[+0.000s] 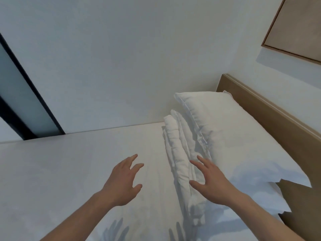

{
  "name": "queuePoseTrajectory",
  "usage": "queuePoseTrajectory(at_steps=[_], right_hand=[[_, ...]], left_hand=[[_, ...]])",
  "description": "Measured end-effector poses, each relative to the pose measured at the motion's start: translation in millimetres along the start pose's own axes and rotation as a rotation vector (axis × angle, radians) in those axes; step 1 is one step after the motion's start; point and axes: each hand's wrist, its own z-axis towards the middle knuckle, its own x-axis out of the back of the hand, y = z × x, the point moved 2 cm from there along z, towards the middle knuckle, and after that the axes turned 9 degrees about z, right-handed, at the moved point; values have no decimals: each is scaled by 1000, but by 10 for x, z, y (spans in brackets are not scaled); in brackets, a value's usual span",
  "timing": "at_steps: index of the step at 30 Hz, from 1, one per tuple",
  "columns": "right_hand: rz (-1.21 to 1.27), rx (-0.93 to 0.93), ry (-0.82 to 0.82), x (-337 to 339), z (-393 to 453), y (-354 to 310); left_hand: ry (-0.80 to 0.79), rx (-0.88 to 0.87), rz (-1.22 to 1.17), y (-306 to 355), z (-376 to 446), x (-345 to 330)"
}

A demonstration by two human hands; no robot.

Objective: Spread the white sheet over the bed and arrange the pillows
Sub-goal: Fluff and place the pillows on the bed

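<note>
Fingers of the left hand [124, 180] are spread and loosely bent, gripping nothing, and hover above the bare white mattress [69, 171], whose flat surface stretches away to the left of them. Just right of those fingertips lies the folded white sheet [178, 164], a long bundle running away from the person. Across it, the right hand [211, 181] is also spread wide with straight fingers; its thumb and forefinger lie over the bundle's right edge, though whether they touch it I cannot tell. Right of these fingers a white pillow [231, 136] leans against the wooden headboard [278, 119], beside the sheet.
</note>
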Motion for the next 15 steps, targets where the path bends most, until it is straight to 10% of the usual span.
queuePoseTrajectory(at_steps=[15], right_hand=[[71, 30, 12, 257, -1005, -512]], left_hand=[[45, -27, -7, 388, -836, 548]])
